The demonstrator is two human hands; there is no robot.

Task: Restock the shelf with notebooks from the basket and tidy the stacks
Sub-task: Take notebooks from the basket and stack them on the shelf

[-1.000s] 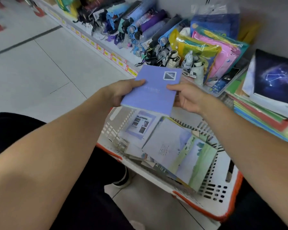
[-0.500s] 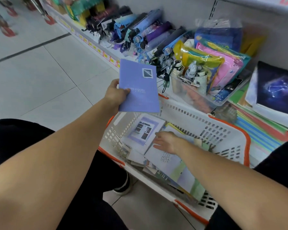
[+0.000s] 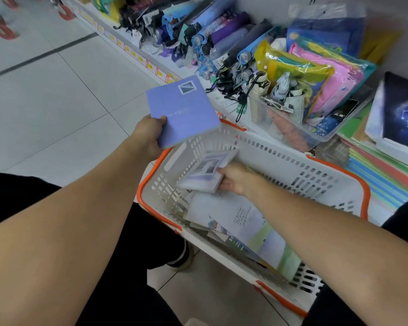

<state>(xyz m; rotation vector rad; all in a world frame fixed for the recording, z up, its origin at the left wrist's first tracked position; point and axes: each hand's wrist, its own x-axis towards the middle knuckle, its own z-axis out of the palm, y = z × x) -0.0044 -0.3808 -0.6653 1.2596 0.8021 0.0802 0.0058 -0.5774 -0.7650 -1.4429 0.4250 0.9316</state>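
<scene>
Left hand [image 3: 149, 135] grips purple notebook [image 3: 183, 111] (cover up); right hand [image 3: 233, 178] grasps pale notebook [image 3: 204, 171] inside basket [image 3: 292, 161].

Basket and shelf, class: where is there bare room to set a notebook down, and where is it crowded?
Free: the tiled floor left of the white basket with the orange rim, and the basket's near right corner, where the slotted bottom shows. Crowded: the shelf, with folded umbrellas, a clear tub and coloured notebook stacks edge to edge.
</scene>
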